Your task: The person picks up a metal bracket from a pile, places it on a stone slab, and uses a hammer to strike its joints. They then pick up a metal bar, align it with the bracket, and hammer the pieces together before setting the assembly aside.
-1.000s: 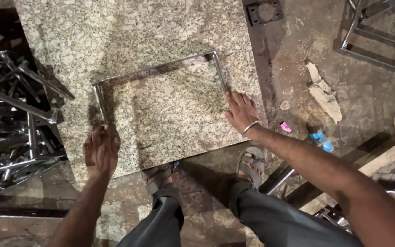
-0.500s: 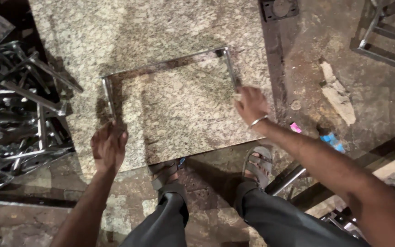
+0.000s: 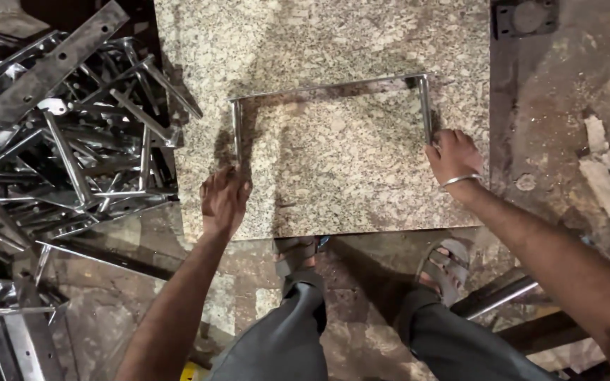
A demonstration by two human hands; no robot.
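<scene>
A U-shaped frame of shiny metal bar [image 3: 330, 88] lies flat on a speckled granite slab [image 3: 333, 169], its long side far from me and its two short legs pointing toward me. My left hand [image 3: 224, 197] rests at the near end of the left leg, fingers curled on it. My right hand [image 3: 453, 156], a metal bangle on its wrist, grips the near end of the right leg. My sandalled feet [image 3: 375, 264] stand just below the slab's near edge.
A tangled heap of cut metal bars and flat strips [image 3: 58, 134] fills the left side. A dark square metal plate with a hole [image 3: 527, 17] lies at the top right. Pale rubble [image 3: 608, 183] and steel tubes [image 3: 495, 296] sit on the dirty floor to the right.
The view has shifted, so the slab and frame sit farther right and lower in the picture. Both hands have closed in onto the ends of the frame's legs.
</scene>
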